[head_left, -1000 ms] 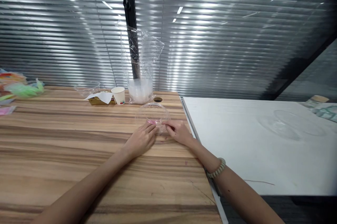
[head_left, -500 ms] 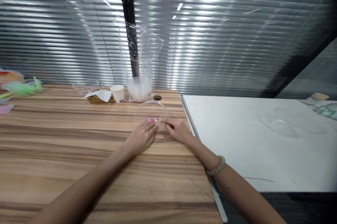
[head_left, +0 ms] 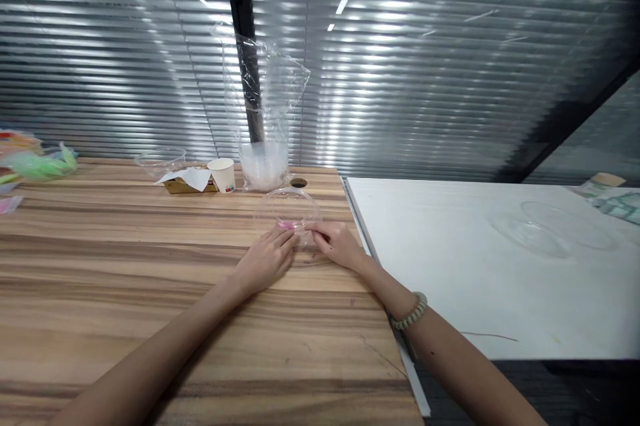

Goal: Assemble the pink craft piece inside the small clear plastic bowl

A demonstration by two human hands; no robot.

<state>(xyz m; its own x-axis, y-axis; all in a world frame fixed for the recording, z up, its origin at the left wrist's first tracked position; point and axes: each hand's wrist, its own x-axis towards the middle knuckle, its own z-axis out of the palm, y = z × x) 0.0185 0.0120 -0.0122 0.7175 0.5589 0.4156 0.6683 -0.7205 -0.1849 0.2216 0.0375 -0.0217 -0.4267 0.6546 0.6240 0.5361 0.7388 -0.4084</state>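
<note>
A clear plastic bowl (head_left: 287,205) with something small and pink inside stands on the wooden table (head_left: 125,279). My left hand (head_left: 266,259) rests at its near left rim, fingers curled and pinched at the edge. At the near right rim my right hand (head_left: 338,245) also pinches with its fingertips. A bead bracelet sits on my right wrist. What the fingers pinch is too small to name.
Behind the bowl stand a plastic sleeve of stacked clear bowls (head_left: 263,146), a paper cup (head_left: 222,175), a small box with white paper (head_left: 187,181) and another clear bowl (head_left: 161,161). Coloured items (head_left: 35,163) lie far left. A white table (head_left: 490,266) with clear lids (head_left: 550,233) adjoins right.
Both hands stay at the bowl's near rim; only the view has shifted slightly.
</note>
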